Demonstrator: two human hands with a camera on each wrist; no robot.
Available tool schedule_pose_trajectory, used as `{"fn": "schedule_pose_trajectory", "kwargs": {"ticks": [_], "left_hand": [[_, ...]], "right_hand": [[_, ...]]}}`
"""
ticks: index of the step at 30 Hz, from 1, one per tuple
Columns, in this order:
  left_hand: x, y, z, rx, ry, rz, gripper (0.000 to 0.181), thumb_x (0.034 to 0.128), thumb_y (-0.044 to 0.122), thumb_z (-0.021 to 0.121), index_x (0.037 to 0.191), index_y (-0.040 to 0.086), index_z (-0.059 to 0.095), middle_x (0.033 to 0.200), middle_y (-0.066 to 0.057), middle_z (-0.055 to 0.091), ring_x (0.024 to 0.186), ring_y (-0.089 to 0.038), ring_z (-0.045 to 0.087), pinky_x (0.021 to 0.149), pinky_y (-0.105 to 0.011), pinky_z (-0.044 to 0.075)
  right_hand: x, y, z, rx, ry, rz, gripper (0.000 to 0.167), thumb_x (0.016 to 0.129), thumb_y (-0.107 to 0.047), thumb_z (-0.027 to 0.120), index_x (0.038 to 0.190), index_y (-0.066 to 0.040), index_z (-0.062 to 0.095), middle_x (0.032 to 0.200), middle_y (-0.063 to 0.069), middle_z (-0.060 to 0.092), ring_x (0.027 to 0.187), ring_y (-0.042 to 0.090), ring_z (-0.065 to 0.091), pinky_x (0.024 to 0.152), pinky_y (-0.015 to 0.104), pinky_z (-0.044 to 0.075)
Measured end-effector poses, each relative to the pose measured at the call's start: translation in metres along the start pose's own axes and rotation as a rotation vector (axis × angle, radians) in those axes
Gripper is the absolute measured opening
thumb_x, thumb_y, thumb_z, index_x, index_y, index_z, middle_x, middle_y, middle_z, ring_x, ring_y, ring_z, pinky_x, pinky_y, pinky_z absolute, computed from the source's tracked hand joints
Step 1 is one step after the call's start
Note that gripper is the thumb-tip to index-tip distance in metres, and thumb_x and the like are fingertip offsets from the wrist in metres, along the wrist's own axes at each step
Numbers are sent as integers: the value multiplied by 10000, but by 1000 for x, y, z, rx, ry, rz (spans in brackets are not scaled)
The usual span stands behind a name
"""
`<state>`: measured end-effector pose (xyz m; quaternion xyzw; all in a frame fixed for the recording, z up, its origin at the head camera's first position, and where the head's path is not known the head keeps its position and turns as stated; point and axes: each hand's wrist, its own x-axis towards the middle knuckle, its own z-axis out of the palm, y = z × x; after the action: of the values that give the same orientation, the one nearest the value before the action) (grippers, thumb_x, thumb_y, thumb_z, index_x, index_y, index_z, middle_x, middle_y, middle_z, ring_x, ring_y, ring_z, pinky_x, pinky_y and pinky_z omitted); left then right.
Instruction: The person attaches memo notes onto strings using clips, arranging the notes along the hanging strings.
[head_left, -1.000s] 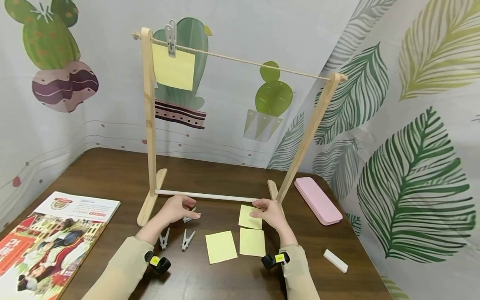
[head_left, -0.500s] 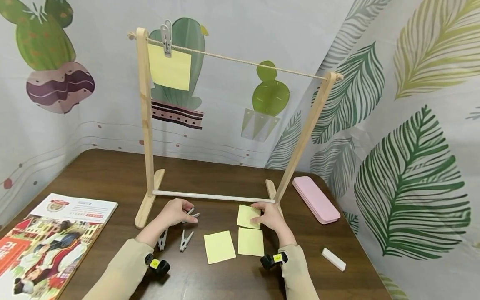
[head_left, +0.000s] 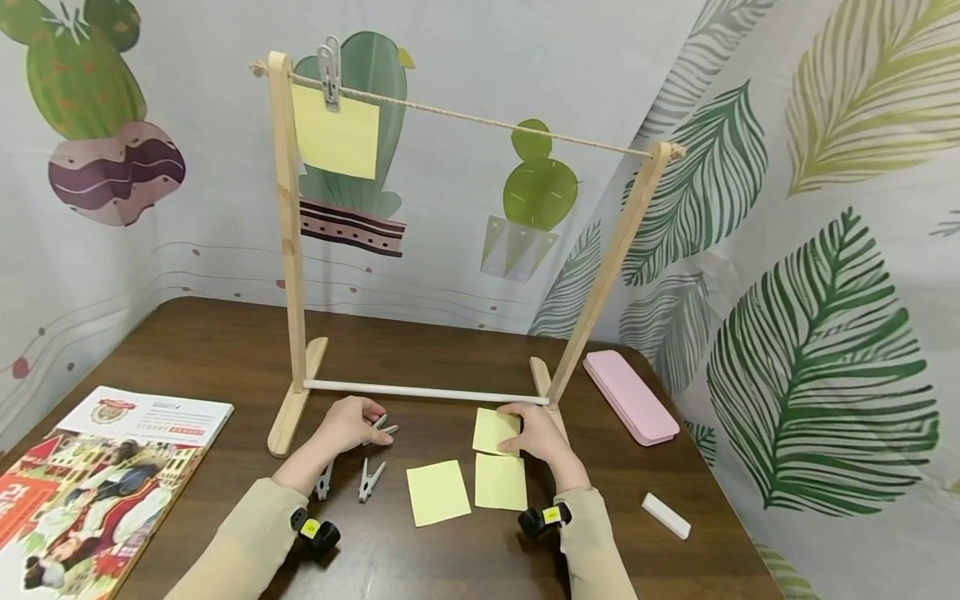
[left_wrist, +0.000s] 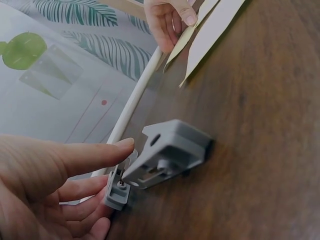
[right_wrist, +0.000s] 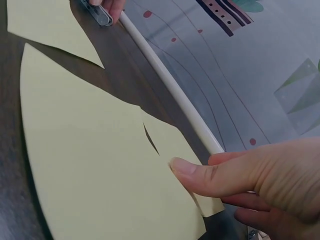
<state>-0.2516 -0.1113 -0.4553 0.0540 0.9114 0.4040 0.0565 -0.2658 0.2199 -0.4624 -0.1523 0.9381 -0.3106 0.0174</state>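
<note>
My left hand (head_left: 347, 423) curls its thumb and fingers round a grey clothespin (left_wrist: 117, 192) on the table. Two more clothespins lie near it, one (head_left: 371, 480) in front and another (head_left: 323, 481) partly behind the wrist. With thumb over its right side and fingers at its far edge, my right hand (head_left: 542, 435) pinches a yellow sticky note (head_left: 491, 430). A second note (head_left: 501, 482) lies just in front of that one, and a third (head_left: 438, 492) to its left. Another yellow note (head_left: 336, 137) hangs from the rope under a clothespin (head_left: 329, 73).
A wooden stand (head_left: 292, 250) with a rope (head_left: 465, 119) across its top and a white bottom rod (head_left: 427, 391) stands behind the hands. At left lies a magazine (head_left: 120, 492). A pink case (head_left: 630, 397) and a white block (head_left: 666, 516) lie at right.
The whole head view has shifted slightly left. The clothespin at my left fingers has turned a little, showing both its legs. My right hand stays at the note.
</note>
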Motion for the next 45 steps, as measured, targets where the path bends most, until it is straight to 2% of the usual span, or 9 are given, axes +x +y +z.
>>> {"fn": "schedule_pose_trajectory", "kwargs": {"ticks": [8, 16, 21, 27, 34, 39, 45], "left_hand": [[2, -3, 2, 3, 24, -1, 443, 664, 155, 892, 1017, -36, 704, 917, -105, 710, 867, -233, 653, 765, -374, 516], [2, -4, 6, 1, 41, -23, 434, 676, 183, 890, 1006, -30, 706, 910, -92, 707, 860, -229, 647, 768, -381, 513], [0, -2, 7, 10, 65, -21, 435, 670, 196, 894, 984, -37, 702, 884, -94, 699, 827, -218, 641, 738, -375, 513], [-1, 0, 10, 47, 91, -40, 412, 667, 226, 897, 925, -20, 691, 847, -88, 660, 784, -208, 600, 703, -354, 482], [-3, 5, 11, 60, 94, -48, 396, 681, 218, 891, 912, -17, 673, 837, -85, 623, 768, -206, 566, 685, -338, 458], [-4, 5, 11, 73, 102, -45, 385, 696, 196, 881, 925, -31, 672, 838, -90, 620, 767, -213, 566, 691, -354, 465], [-3, 4, 12, 70, 105, -30, 358, 717, 184, 862, 927, -36, 672, 838, -95, 625, 772, -218, 570, 692, -360, 463]], "right_hand": [[0, -1, 1, -27, 0, -3, 655, 690, -90, 878, 1285, -17, 615, 1310, 164, 608, 1203, 355, 565, 998, 481, 466], [0, -4, 1, -6, 3, 14, 685, 690, -60, 871, 1318, -21, 600, 1340, 191, 545, 1224, 376, 533, 1006, 501, 454], [0, -3, 1, -3, 12, 20, 683, 677, -74, 882, 1302, -33, 609, 1306, 178, 553, 1189, 361, 547, 997, 500, 456], [-1, -3, 0, 7, 13, -10, 697, 673, -84, 886, 1304, -54, 592, 1335, 174, 565, 1213, 368, 539, 1000, 512, 449], [0, -4, 0, 17, 19, -4, 709, 675, -58, 881, 1312, -35, 569, 1286, 165, 616, 1106, 319, 596, 944, 475, 479], [1, -1, 3, 25, 55, -5, 614, 728, -49, 840, 1293, -17, 602, 1317, 177, 605, 1210, 359, 564, 1008, 488, 454], [2, 4, 5, 55, 143, -4, 405, 800, -37, 769, 1191, -39, 665, 1207, 159, 662, 1087, 318, 619, 911, 471, 492]]}}
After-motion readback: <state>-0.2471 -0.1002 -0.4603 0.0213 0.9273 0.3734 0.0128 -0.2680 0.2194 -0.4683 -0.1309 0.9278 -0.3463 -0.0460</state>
